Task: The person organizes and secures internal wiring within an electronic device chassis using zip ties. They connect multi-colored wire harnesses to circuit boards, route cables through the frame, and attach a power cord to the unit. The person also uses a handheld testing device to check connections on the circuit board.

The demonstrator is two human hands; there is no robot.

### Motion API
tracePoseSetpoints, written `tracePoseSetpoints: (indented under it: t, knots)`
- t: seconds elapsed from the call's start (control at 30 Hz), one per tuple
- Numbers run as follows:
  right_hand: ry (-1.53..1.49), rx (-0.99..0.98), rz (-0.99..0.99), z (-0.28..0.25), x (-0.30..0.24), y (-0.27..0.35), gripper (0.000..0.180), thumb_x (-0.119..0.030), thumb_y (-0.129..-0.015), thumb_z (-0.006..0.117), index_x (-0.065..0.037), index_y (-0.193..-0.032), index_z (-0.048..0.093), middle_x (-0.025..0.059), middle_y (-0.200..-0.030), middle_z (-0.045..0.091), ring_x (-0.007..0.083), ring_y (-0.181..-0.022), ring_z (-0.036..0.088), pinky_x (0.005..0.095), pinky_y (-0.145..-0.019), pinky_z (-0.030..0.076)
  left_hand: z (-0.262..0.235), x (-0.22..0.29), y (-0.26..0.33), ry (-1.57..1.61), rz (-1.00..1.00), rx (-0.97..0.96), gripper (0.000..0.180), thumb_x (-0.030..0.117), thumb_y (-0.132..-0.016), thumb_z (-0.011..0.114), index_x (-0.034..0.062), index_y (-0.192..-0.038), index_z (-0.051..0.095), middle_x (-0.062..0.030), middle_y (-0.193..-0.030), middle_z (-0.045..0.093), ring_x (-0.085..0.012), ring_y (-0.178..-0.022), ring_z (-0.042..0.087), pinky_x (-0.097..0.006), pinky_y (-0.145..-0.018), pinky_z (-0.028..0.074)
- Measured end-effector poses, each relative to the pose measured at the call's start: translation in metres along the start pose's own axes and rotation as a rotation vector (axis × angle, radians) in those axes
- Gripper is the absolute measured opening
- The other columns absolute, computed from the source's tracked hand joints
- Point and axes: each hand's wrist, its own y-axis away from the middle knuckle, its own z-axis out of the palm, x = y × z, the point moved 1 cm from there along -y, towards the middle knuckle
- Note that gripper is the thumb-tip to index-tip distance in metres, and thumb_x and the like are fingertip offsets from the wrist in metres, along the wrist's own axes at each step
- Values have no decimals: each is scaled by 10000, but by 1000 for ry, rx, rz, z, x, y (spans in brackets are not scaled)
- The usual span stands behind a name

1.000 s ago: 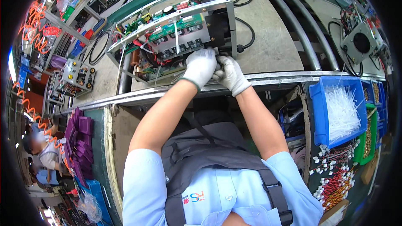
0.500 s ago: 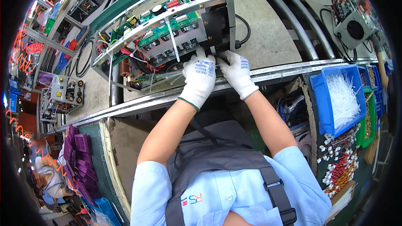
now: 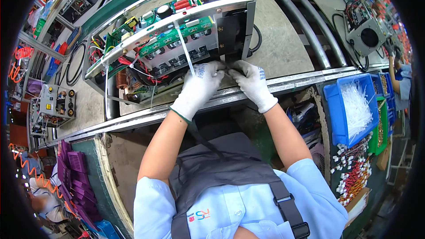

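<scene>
One open metal-framed electronic unit (image 3: 170,40), green circuit boards (image 3: 200,25) exposed, stands on the workbench (image 3: 283,40). At its lower near edge, left hand (image 3: 199,86) and right hand (image 3: 253,82) curl their fingers (image 3: 216,68) close together; whether they grip anything, I cannot tell.

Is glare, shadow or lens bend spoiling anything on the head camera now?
Head view: fisheye bend curves the rollers, with bright streaks along them; head view: the white strips look nearly washed out; head view: deep shadow under the bench, and what lies between the fingers is too dark to tell.
</scene>
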Motion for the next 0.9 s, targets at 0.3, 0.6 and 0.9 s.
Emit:
tracePoseSetpoints:
  t: [0.3, 0.6, 0.9]
  knots:
    - [52, 14, 29, 1, -1, 0, 208, -149, -878, 651, -14, -1036, 657, 160, -954, 702, 263, -877, 689, 337, -764, 512, 0, 5, 2, -253, -89, 105, 257, 261, -902, 589, 67, -1033, 694, -173, -885, 693, -339, -833, 677, -432, -741, 524]
    - [86, 78, -214, 7, 9, 0, 156, -112, -842, 646, -34, -971, 684, 143, -891, 685, 312, -853, 662, 360, -757, 512, 7, 4, -1, -197, -42, 85, 262, 289, -903, 600, 59, -1004, 675, -166, -875, 695, -347, -854, 678, -451, -756, 518]
    - [166, 110, -392, 15, -6, 25, 148, 1, -791, 648, -48, -927, 677, 133, -879, 657, 305, -820, 646, 374, -736, 514, 25, -1, -1, -411, -157, 245, 245, 268, -869, 614, 100, -1044, 576, -155, -786, 682, -329, -759, 686, -449, -637, 531]
